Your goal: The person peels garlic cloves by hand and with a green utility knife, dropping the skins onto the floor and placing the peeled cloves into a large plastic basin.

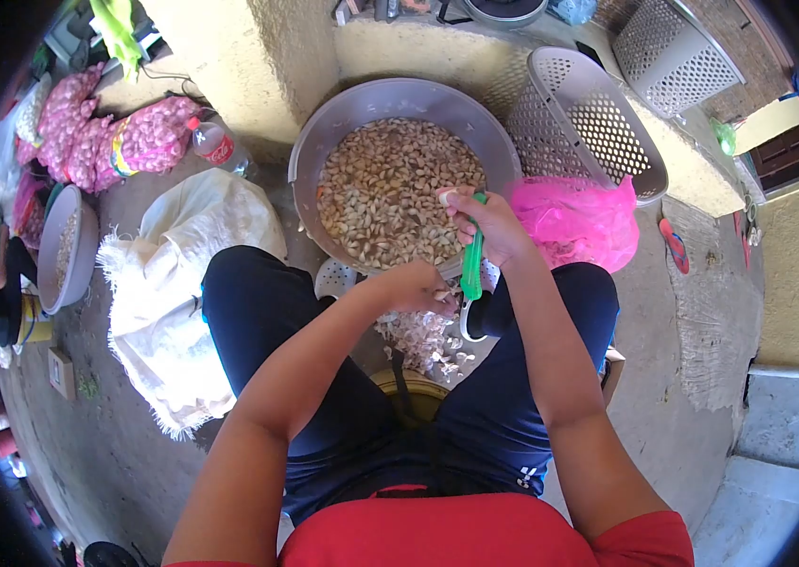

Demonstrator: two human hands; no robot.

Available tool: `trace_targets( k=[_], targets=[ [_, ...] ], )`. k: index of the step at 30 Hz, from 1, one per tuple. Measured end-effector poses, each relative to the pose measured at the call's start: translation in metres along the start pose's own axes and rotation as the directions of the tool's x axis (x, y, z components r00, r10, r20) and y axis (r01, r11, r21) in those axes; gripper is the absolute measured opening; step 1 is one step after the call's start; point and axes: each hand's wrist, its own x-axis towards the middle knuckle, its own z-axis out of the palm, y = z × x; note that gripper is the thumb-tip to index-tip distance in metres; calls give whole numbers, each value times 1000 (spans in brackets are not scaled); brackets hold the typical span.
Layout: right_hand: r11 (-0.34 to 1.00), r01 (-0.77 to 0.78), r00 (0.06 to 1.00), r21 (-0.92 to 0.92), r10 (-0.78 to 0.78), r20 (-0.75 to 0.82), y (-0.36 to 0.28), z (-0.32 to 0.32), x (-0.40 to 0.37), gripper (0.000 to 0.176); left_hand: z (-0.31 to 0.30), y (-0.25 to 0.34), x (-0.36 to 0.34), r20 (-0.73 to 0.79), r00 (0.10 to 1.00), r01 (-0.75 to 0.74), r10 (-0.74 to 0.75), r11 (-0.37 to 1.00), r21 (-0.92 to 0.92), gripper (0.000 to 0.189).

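My right hand [494, 227] is closed round a green-handled knife [472, 265], its handle slanting down toward my lap. No blade can be made out. A pale garlic clove [445, 197] shows at that hand's thumb and fingertips, over the rim of a grey basin [305, 180]. The basin holds many garlic cloves [399, 189] in water. Lower and to the left, my left hand [414, 285] is curled with its fingers together. Something small and pale sits at its fingertips, probably garlic, partly hidden. Beneath the hands, garlic skins [418, 335] lie heaped between my feet.
A pink plastic bag [579, 222] touches the basin's right side, below a grey perforated basket [607, 132]. On the left are a white woven sack [182, 255], a cola bottle [215, 144], net bags of garlic [149, 137] and another basin [83, 250]. A flip-flop [674, 246] lies right.
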Motion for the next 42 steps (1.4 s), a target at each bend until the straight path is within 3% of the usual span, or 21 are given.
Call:
trace_targets(
  k=[5,8,11,14,17,23,26,29,32,35,38,41,42],
  targets=[
    [998,-14,1000,-62,13,-19,0,1,-1,17,-6,6,2,24,996,85,-90,981,172,31],
    [997,-16,999,-76,13,-41,0,2,-1,16,-7,8,3,-7,987,161,-161,981,103,33],
    [997,-17,999,-80,15,-32,1,1,0,17,-4,-1,3,-84,995,53,-46,995,84,34],
    [995,-17,999,-103,12,-47,1,1,0,17,-7,5,3,-49,997,59,-53,990,126,34],
    [992,-26,998,-121,20,-54,6,-4,3,23,-11,14,2,-24,988,154,-152,985,74,30],
    [990,-22,999,-136,16,-44,4,-2,2,17,-9,4,2,-16,999,50,-49,995,91,21],
    [988,-23,998,-151,14,-57,3,-1,2,16,-6,-2,3,-23,999,-30,29,1000,-5,19],
    [988,-33,998,-152,24,-57,3,-1,2,16,-12,11,1,32,997,71,-71,997,4,19],
    [991,-41,998,-128,36,-48,4,-3,4,16,-14,14,1,-15,981,191,-195,971,-145,19],
    [990,-23,999,-137,19,-30,7,-6,6,16,-27,13,-1,-186,966,134,-180,962,-239,21],
    [988,3,999,-154,-11,-47,6,-4,4,17,-49,18,-5,-427,841,243,-332,937,-252,22],
    [980,17,999,-200,-25,-33,6,-4,4,18,-69,25,-13,-344,768,207,-541,718,-665,24],
    [961,20,999,-275,-28,-25,5,-3,4,20,-70,26,-14,-338,774,138,-536,664,-735,25]
  ],
)
